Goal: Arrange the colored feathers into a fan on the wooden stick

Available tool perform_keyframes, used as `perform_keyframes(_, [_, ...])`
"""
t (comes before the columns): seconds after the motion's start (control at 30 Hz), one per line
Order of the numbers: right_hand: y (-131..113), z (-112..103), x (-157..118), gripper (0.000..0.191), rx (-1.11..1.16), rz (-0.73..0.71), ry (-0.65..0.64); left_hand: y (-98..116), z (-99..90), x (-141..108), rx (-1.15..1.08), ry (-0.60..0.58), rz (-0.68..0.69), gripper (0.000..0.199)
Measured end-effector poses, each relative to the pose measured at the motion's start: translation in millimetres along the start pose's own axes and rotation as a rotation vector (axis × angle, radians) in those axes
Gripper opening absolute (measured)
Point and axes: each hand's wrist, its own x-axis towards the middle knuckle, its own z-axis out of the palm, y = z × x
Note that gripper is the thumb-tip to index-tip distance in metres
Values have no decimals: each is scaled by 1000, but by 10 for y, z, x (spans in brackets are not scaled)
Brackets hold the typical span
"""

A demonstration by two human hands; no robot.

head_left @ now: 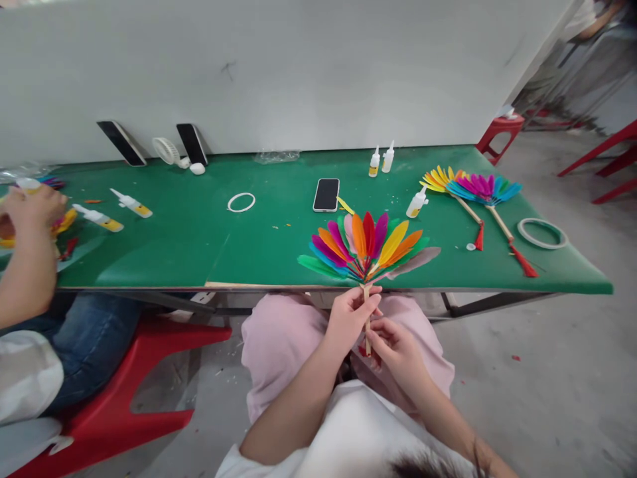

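Note:
A feather fan (369, 242) with many-coloured feathers spread wide stands upright over my lap, just in front of the table edge. Its wooden handle is gripped near the top by my left hand (350, 313), thumb across the front. Lower down, the fingers of my right hand (395, 346) are closed at the handle's bottom end, where something red, partly hidden, shows. Two finished-looking feather fans (480, 189) with red tassels (522, 260) lie on the table to the right. A loose yellow feather (345, 205) rests beside a phone (326, 195).
On the green table (279, 245) are a glue bottle (417, 202), two more standing behind it, a tape roll (542, 234) and a white ring (241, 202). At left, a co-worker's hand (37, 202) is near glue bottles (102, 219). A red stool (149, 372) stands below.

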Motion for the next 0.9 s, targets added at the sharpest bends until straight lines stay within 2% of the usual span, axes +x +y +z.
perform_keyframes(0.1, [14,37,-10,26,-16,7,-7,10,15,-5,-138,23,-12,24])
perform_keyframes(0.2, [46,49,-16,26,-45,22,-35,8,36,-12,-298,39,-25,34])
perform_keyframes(0.27, [36,-24,-2,24,-121,-1,-85,3,44,-13,-350,49,-20,37])
perform_keyframes(0.33, [-41,-194,39,21,-242,-77,-89,0,41,-10,-337,46,-13,38])
perform_keyframes(0.4, [-210,-438,104,22,-297,-187,101,1,32,-10,-281,39,-24,39])
perform_keyframes(0.47, [-469,-689,176,26,-245,-309,380,6,25,-16,-208,36,-41,41])
perform_keyframes(0.5, [-621,-793,209,26,-231,-372,482,9,24,-21,-178,37,-50,42])
perform_keyframes(0.53, [-781,-873,237,26,-238,-420,526,11,26,-26,-155,32,-57,43])
perform_keyframes(0.6, [-1089,-958,281,27,-337,-483,489,11,31,-35,-123,8,-58,43])
perform_keyframes(0.7, [-1425,-939,323,29,-632,-468,268,-4,32,-34,-65,-44,-60,46])
perform_keyframes(0.8, [-1556,-867,349,25,-879,-442,121,-26,14,-22,-9,-68,-61,48])
perform_keyframes(0.9, [-1561,-810,369,21,-1013,-446,103,-38,-8,-11,30,-68,-45,48])
